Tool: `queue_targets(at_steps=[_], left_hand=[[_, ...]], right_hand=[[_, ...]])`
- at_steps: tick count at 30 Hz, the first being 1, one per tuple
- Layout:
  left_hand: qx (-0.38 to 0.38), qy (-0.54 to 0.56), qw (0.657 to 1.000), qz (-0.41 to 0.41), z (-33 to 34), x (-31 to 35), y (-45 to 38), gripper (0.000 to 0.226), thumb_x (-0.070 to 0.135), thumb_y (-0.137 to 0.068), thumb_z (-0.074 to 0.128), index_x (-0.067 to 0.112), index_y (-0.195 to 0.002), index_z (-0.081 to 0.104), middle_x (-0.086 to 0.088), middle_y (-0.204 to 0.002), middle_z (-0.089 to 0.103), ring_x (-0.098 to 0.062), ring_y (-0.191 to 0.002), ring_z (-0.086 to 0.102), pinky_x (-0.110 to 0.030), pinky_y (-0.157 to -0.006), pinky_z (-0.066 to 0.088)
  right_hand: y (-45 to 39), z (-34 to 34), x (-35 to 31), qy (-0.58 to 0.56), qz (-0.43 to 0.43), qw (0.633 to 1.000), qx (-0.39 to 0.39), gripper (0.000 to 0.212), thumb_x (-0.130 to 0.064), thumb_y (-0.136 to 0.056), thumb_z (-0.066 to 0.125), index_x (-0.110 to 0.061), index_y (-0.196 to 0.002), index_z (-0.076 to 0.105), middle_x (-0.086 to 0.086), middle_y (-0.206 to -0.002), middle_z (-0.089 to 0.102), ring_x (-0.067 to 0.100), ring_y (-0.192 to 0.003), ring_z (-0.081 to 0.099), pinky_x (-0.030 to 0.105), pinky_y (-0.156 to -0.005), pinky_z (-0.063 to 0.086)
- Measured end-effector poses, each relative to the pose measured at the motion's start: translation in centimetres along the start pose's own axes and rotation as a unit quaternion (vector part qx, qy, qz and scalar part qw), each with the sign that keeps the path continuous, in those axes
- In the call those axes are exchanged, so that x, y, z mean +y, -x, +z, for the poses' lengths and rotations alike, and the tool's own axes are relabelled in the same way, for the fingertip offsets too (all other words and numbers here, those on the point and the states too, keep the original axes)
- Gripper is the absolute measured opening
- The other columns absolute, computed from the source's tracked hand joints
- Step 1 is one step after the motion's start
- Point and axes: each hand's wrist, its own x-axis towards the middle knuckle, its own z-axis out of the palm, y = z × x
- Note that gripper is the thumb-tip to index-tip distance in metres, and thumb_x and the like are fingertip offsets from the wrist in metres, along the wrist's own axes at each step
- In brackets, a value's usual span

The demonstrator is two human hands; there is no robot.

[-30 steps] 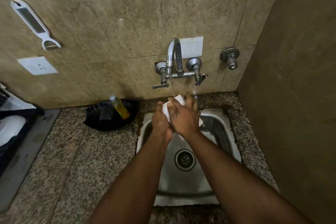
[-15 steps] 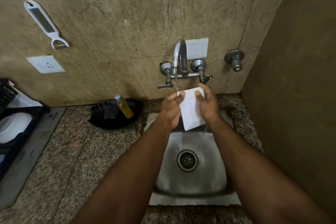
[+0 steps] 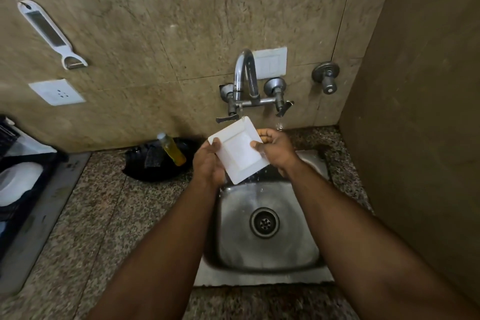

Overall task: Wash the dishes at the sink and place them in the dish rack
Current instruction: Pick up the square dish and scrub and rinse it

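A small white square plate (image 3: 237, 150) is held tilted over the back of the steel sink (image 3: 267, 254), its far corner under the thin stream from the tap (image 3: 244, 78). My left hand (image 3: 207, 163) grips its left edge, thumb on the corner. My right hand (image 3: 276, 149) pinches its right edge, thumb on the face. Water drips off the plate's lower edge. At the far left stands the dark dish rack (image 3: 28, 182) with a white dish (image 3: 18, 182) in it.
A black dish (image 3: 155, 163) holding a yellow soap bottle (image 3: 172, 149) and a scrubber sits on the granite counter left of the sink. A peeler (image 3: 50, 32) hangs on the wall. A side wall closes in on the right.
My hands have opened the plate toward me: a second ago it was hidden between them, now its face shows and its corner sits under the stream.
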Motion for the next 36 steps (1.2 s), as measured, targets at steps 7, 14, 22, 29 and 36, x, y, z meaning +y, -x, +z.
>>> queue_targets(at_steps=[7,14,22,29,36], left_hand=[[0.015,-0.127,0.992,0.020,1.9,-0.8,-0.5,0.015,0.019,-0.105,0.058,0.016,-0.119,0.065,-0.009,-0.125,0.070,-0.026,-0.107,0.069,-0.046,-0.082,0.061],[-0.042,-0.107,0.987,-0.111,3.2,-0.7,-0.4,0.073,0.070,-0.094,0.051,0.007,-0.130,0.057,-0.022,-0.125,0.067,-0.041,-0.110,0.068,-0.055,-0.086,0.059],[0.009,-0.092,0.989,-0.113,2.2,-0.4,0.9,0.029,0.004,-0.102,0.041,-0.006,-0.125,0.055,-0.025,-0.104,0.070,-0.037,-0.088,0.071,-0.045,-0.055,0.063],[0.012,-0.104,0.991,-0.080,0.9,-0.1,2.4,0.017,-0.002,-0.105,0.041,0.006,-0.104,0.057,-0.016,-0.104,0.069,-0.032,-0.090,0.069,-0.057,-0.074,0.056],[-0.016,-0.135,0.991,-0.007,0.0,-0.6,2.6,0.030,0.000,-0.105,0.047,0.010,-0.129,0.062,-0.014,-0.125,0.070,-0.032,-0.107,0.069,-0.043,-0.073,0.059]], right_hand=[[0.1,-1.3,0.5,0.006,-0.002,0.999,0.040,0.031,-0.006,-0.091,0.072,-0.015,-0.120,0.066,0.001,-0.113,0.074,0.021,-0.100,0.070,0.042,-0.084,0.062],[1.7,-3.0,0.4,0.137,-0.127,0.982,0.025,0.031,0.000,-0.082,0.077,-0.020,-0.103,0.067,-0.001,-0.102,0.071,0.017,-0.093,0.065,0.029,-0.077,0.053],[2.5,-3.1,-0.8,0.126,-0.091,0.988,0.014,0.048,0.008,-0.080,0.068,-0.028,-0.111,0.073,-0.010,-0.107,0.073,0.009,-0.100,0.067,0.028,-0.085,0.056],[0.3,-3.1,-5.7,-0.069,-0.015,0.990,0.119,0.049,-0.006,-0.077,0.053,-0.023,-0.121,0.065,0.005,-0.103,0.070,0.022,-0.088,0.063,0.035,-0.065,0.050],[1.1,-2.2,-2.9,0.179,-0.032,0.976,0.119,0.079,-0.023,-0.078,0.065,-0.036,-0.153,0.041,-0.005,-0.111,0.071,0.021,-0.095,0.068,0.041,-0.082,0.061]])
